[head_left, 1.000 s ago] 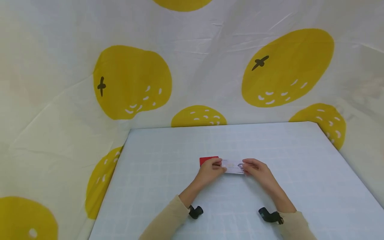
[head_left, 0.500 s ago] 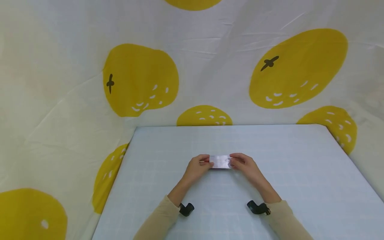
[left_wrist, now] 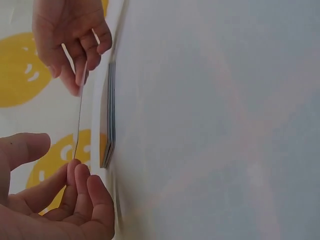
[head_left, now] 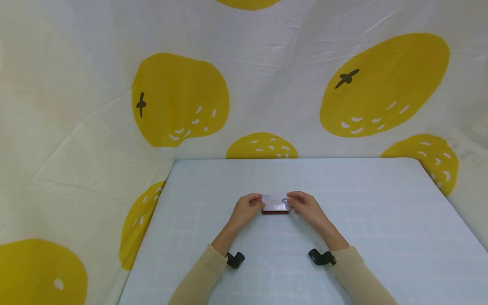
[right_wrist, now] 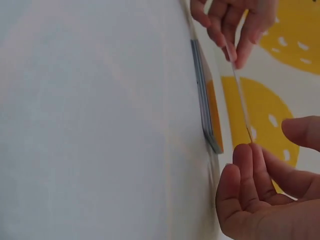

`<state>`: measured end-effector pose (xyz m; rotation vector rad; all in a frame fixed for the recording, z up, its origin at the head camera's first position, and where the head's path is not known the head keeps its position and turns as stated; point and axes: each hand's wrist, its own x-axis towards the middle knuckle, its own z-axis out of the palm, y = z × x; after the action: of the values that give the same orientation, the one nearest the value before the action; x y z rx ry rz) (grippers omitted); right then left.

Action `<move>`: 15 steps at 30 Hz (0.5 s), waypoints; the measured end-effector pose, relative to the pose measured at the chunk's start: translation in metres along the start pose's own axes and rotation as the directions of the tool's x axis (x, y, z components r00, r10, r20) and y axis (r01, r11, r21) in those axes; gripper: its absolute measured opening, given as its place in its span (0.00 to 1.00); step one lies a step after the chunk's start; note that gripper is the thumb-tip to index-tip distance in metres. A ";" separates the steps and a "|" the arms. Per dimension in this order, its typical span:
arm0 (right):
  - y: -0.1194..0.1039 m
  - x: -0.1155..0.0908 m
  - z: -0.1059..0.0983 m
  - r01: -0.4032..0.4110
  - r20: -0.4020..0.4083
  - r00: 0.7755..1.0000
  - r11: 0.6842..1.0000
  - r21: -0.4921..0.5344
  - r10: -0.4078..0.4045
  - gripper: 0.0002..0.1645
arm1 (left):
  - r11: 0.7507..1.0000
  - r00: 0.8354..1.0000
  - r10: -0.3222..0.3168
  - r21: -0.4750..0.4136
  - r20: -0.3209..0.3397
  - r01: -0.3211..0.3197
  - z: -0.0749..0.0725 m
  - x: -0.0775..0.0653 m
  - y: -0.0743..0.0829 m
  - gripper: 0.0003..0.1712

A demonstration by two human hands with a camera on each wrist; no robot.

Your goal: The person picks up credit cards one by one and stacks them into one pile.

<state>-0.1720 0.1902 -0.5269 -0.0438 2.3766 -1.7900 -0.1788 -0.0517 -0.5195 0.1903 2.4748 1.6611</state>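
Observation:
A thin whitish card (head_left: 274, 201) with a small dark print near its right end is held level between both hands. My left hand (head_left: 245, 210) pinches its left end, and my right hand (head_left: 308, 210) pinches the right end. Edge-on, the card (left_wrist: 79, 117) shows as a thin line in the left wrist view, apart from the stack beneath. That stack of several thin flat pieces (right_wrist: 201, 95) lies on the table under the card. From the head view only a red strip (head_left: 275, 212) of it shows along the front; the card hides the rest.
The table (head_left: 343, 190) has a pale cloth with faint checks. Behind and left of it hangs a white curtain (head_left: 267, 84) printed with large yellow fruit. A black wrist camera (head_left: 236, 260) sits on the left wrist and another (head_left: 321, 257) on the right.
Both hands have carried the card leftward and slightly away from the body. It was right of the red piece and is now over it. The head view has shifted slightly.

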 end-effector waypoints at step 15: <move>0.007 0.004 0.003 -0.048 0.010 0.999 0.995 -0.090 0.049 0.22 | 0.997 0.998 -0.062 0.058 0.024 0.060 0.005 0.004 -0.006 0.17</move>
<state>-0.1745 0.1885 -0.5348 -0.0082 2.4267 -1.6564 -0.1823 -0.0490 -0.5273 0.1404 2.4844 1.5557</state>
